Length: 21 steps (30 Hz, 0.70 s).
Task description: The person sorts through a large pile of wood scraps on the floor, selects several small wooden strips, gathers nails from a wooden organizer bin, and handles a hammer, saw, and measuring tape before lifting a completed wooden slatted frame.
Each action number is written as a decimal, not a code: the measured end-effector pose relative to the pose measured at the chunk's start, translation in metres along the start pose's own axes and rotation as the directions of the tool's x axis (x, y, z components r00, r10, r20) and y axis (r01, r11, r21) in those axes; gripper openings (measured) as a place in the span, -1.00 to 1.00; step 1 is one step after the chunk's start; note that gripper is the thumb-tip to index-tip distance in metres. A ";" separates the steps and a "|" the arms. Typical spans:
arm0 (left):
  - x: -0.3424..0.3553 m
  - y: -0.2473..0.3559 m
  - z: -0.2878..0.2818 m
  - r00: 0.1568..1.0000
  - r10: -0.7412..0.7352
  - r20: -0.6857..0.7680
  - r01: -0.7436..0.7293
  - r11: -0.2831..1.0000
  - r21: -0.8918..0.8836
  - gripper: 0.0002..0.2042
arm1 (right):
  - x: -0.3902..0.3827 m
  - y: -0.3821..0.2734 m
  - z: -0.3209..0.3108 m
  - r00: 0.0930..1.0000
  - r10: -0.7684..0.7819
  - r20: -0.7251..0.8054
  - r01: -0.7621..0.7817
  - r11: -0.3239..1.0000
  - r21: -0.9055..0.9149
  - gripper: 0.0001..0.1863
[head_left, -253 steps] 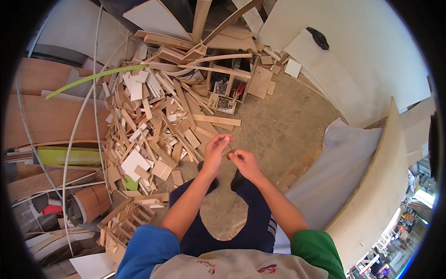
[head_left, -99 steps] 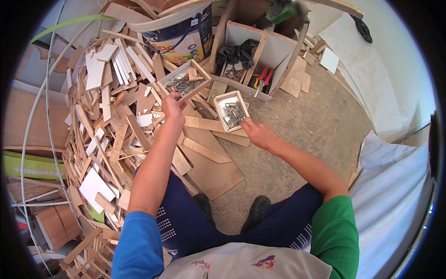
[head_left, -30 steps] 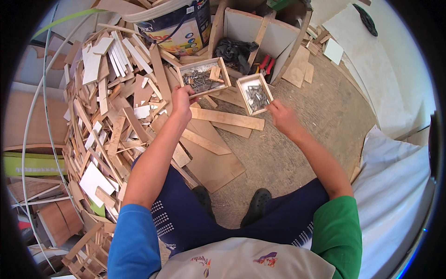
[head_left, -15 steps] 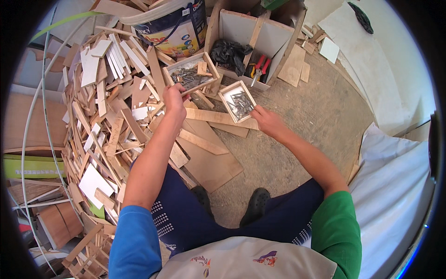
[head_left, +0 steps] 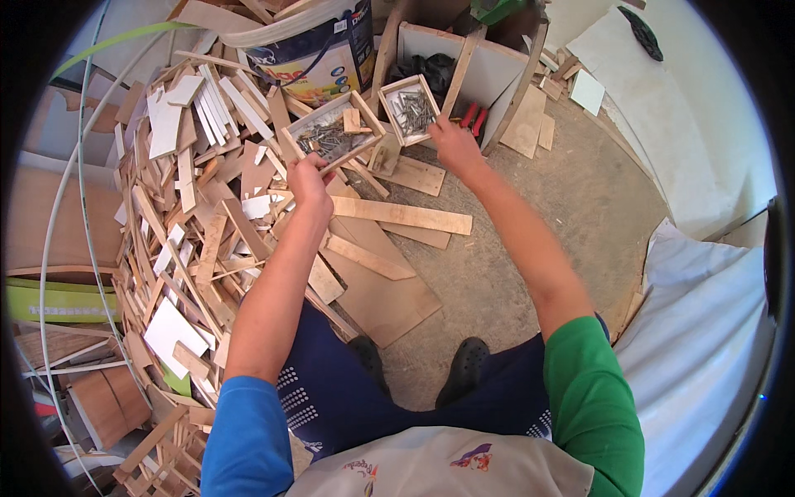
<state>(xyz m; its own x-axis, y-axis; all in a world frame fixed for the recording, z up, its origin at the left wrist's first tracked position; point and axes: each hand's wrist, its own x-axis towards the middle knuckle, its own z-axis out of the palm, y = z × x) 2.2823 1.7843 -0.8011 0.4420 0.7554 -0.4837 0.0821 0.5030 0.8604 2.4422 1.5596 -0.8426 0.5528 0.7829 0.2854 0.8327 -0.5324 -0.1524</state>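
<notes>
My left hand (head_left: 310,180) is closed on the near edge of a larger open wooden tray (head_left: 358,152). Inside that tray lie loose nails or screws (head_left: 325,139) and a small wood block (head_left: 353,120). My right hand (head_left: 455,146) grips the near right corner of a smaller wooden tray (head_left: 386,106), which also holds a heap of metal fasteners (head_left: 413,111). Both trays are held up side by side, the smaller one tilted in front of a wooden box (head_left: 500,76). In that box, a black plastic bag (head_left: 432,69) is partly hidden behind the smaller tray, and red-handled pliers (head_left: 474,118) show beside my right hand.
A big pile of wood offcuts (head_left: 195,240) covers the floor on the left. Behind the trays stands a large paint bucket (head_left: 319,58). Planks (head_left: 406,215) and a brown board (head_left: 389,302) lie before my feet. White sheeting (head_left: 696,323) hangs at the right.
My right hand has carried the smaller tray up and away from me, over the front of the wooden box, closer to the larger tray. My left hand and its tray have shifted only slightly.
</notes>
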 end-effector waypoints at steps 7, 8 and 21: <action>-0.008 0.002 0.003 0.998 -0.030 0.051 0.029 0.999 0.027 -0.71 | -0.015 -0.028 0.032 0.999 0.053 0.000 -0.053 0.999 -0.003 -0.89; -0.008 0.002 0.003 0.998 -0.032 0.046 0.031 0.999 0.028 -0.71 | -0.014 -0.029 0.034 0.997 0.077 -0.014 -0.077 0.997 -0.017 -0.90; -0.012 -0.004 0.002 0.992 -0.103 0.077 0.098 0.993 0.067 -0.75 | -0.023 -0.034 0.030 0.959 0.264 -0.104 -0.228 0.935 0.271 -0.78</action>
<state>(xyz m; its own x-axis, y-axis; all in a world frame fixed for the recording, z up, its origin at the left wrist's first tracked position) 2.2786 1.7726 -0.7984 0.4986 0.6647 -0.5564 0.1847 0.5457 0.8174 2.4018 1.5694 -0.8724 0.7468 0.5763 0.3320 0.6612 -0.5895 -0.4640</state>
